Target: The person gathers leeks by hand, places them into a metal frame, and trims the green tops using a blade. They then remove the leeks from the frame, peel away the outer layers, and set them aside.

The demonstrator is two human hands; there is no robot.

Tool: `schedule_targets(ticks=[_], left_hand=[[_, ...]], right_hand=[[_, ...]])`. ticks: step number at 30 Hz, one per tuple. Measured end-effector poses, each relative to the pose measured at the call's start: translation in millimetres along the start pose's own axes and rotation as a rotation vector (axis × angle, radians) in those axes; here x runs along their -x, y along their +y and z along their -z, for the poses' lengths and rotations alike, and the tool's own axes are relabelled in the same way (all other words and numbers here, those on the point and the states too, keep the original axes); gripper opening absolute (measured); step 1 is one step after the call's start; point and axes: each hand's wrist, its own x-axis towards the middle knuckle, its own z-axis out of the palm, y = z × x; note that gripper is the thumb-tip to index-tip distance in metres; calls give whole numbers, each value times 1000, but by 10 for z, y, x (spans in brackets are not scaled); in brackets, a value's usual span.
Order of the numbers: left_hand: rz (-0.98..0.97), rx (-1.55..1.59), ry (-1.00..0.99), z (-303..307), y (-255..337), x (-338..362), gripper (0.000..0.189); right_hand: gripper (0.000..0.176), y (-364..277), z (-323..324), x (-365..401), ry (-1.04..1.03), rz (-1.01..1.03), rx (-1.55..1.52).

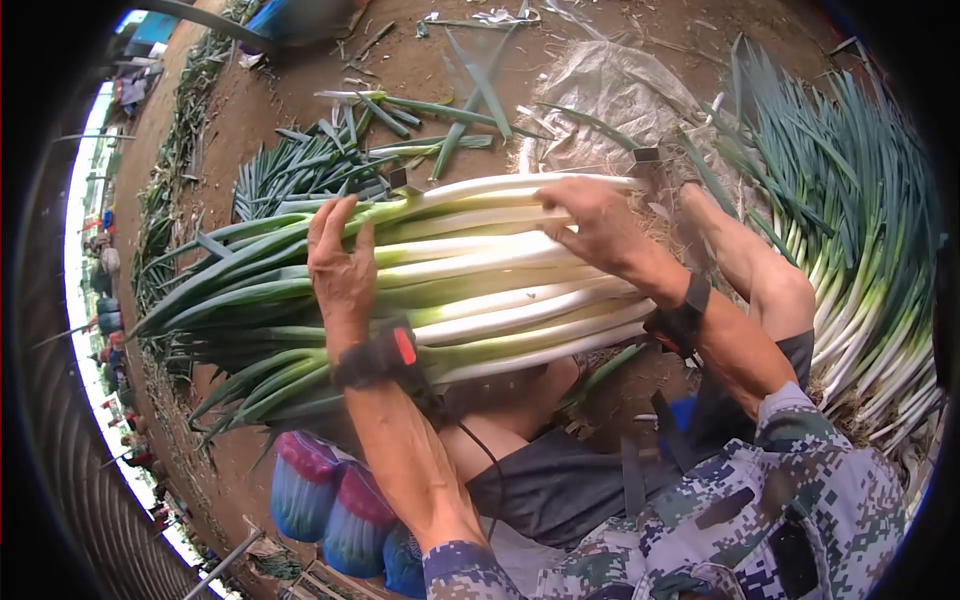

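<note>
A thick row of long green onions lies across the middle in front of me, white stems to the right and green leaves to the left. My left hand is closed over the uppermost onion where white turns to green, thumb and fingers on either side of it. Farther right, my right hand curls its fingers and thumb round the white stem of the same upper onion. Small dark clips stand at the far side of the row. Both wrists wear black bands.
A large heap of green onions with roots lies at the right. Cut green leaves and a pale plastic sheet cover parts of the dirt floor beyond. Blue-wrapped bundles with purple tops stand at lower left. My bent leg is close on the right.
</note>
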Motion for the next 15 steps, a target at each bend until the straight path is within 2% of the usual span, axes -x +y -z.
schedule_targets(ticks=[1, 2, 3, 5, 6, 7, 9, 12, 15], left_hand=[[-46, -99, 2, 149, 77, 68, 27], [16, -173, -20, 249, 99, 177, 24], [25, -282, -95, 334, 119, 282, 25], [11, -467, -230, 388, 48, 479, 32], [-7, -527, -218, 355, 56, 585, 40], [-5, -539, -187, 304, 43, 659, 44], [-4, -578, -142, 235, 41, 679, 50], [-8, -551, -54, 228, 108, 624, 49], [-92, -584, 35, 311, 209, 456, 42]], right_hand=[[30, -111, 16, 59, -112, 7, -5], [27, -207, 21, 119, -226, 14, -14], [24, -184, -118, 196, -156, 66, 49], [32, -153, -232, 242, -118, 77, 115], [36, -157, -271, 237, -98, 79, 148], [22, -179, -279, 225, 16, 127, 146], [22, -222, -191, 232, 44, 126, 143], [23, -288, 5, 173, 91, 116, 125], [26, -193, 115, 59, 132, 78, 57]])
